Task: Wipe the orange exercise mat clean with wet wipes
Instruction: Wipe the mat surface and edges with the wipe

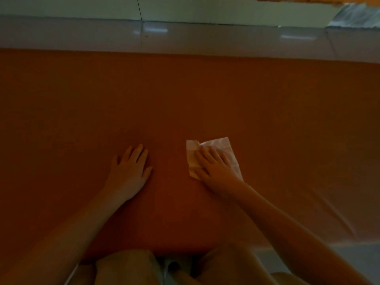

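Pale glossy floor tiles (226, 40) border the flat orange exercise mat (185, 95); right hand (216, 167) presses flat, fingers straight, on a crumpled white wet wipe (224, 146); left hand (129, 171) rests open on the mat beside it.

I'm seeing the mat (185, 95) as a plain deep orange with no pattern, going darker and browner toward its near edge. The wet wipe (223, 144) on it reads white, with no print that I can make out. Past the mat's far edge, the floor tiles (216, 39) are pale glossy grey-white, crossed by thin dark grout lines (141, 27). Far right, a crinkled sheet (353, 17) shows silvery grey.
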Available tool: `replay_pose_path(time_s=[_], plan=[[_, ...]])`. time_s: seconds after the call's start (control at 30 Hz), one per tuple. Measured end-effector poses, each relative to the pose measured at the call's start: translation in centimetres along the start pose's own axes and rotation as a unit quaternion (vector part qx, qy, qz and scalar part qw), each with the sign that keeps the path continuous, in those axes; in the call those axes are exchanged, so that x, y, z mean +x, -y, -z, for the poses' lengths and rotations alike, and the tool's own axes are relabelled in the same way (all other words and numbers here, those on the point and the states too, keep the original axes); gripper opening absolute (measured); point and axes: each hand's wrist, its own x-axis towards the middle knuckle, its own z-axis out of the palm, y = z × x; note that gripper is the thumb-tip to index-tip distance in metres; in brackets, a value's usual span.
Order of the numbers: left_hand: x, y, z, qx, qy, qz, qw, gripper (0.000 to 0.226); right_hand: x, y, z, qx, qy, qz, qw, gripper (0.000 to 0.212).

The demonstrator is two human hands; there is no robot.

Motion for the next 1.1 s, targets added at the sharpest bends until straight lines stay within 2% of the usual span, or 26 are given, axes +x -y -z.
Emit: replay_pose_path(time_s=[0.07,0.17,0.2,0.3,0.37,0.43,0.5,0.6,0.63,0.67,0.73,0.77,0.83,0.97,1.03,1.1], plan=[[0.1,0.0,-0.2,-0.004,-0.006,0.006,1.0,0.063,-0.8,-1.2,0.2,-0.021,0.028,0.018,0.999,0.065],[0.2,0.1,-0.1,-0.006,-0.007,0.0,1.0,0.063,-0.5,-4.4,0.8,-0.058,0.024,-0.031,0.998,0.098],[0.1,0.2,0.0,-0.008,-0.006,-0.001,1.0,0.063,0.1,-5.3,1.1,-0.066,0.007,-0.058,0.996,0.097],[0.1,0.2,0.0,-0.016,-0.01,-0.002,1.0,0.063,2.5,-5.2,1.6,-0.046,-0.031,-0.118,0.991,0.072],[0.0,0.3,-0.2,-0.023,-0.013,-0.003,1.0,0.064,3.5,-3.4,1.6,-0.032,-0.033,-0.089,0.995,0.07],[0.0,0.3,-0.2,-0.025,-0.013,-0.003,1.0,0.064,3.3,-1.7,1.1,-0.043,-0.018,-0.005,0.999,0.073],[0.1,0.3,-0.1,-0.018,-0.011,-0.005,1.0,0.063,2.1,-1.3,0.8,-0.034,0.022,0.066,0.997,0.092],[0.2,0.3,0.0,-0.011,-0.014,-0.004,1.0,0.064,2.6,-3.5,1.7,-0.085,0.033,0.064,0.994,0.112],[0.2,0.2,0.0,-0.007,-0.014,-0.006,1.0,0.064,3.5,-4.4,2.2,-0.105,0.009,0.039,0.994,0.109],[0.3,0.2,0.0,-0.003,-0.013,-0.009,1.0,0.064,4.6,-5.0,2.5,-0.115,-0.018,0.003,0.993,0.098],[0.3,0.3,0.0,0.005,-0.013,-0.012,1.0,0.065,6.6,-4.6,3.0,-0.084,-0.057,-0.067,0.993,0.071],[0.4,0.4,0.0,0.008,-0.014,-0.013,1.0,0.065,7.2,-3.6,3.1,-0.06,-0.064,-0.081,0.993,0.066],[0.4,0.5,0.0,0.011,-0.008,-0.014,1.0,0.065,7.3,-1.0,2.5,-0.042,-0.067,-0.049,0.996,0.064],[0.6,0.5,0.3,0.011,-0.001,-0.012,1.0,0.068,5.2,0.2,1.1,-0.06,-0.024,0.115,0.991,0.072],[0.6,0.6,0.4,0.007,-0.011,-0.021,1.0,0.084,6.3,-1.9,2.1,-0.095,-0.023,0.118,0.988,0.072],[0.8,0.8,0.8,-0.012,-0.015,-0.03,0.999,0.097,8.5,-3.4,3.6,-0.118,-0.052,0.061,0.99,0.079]])
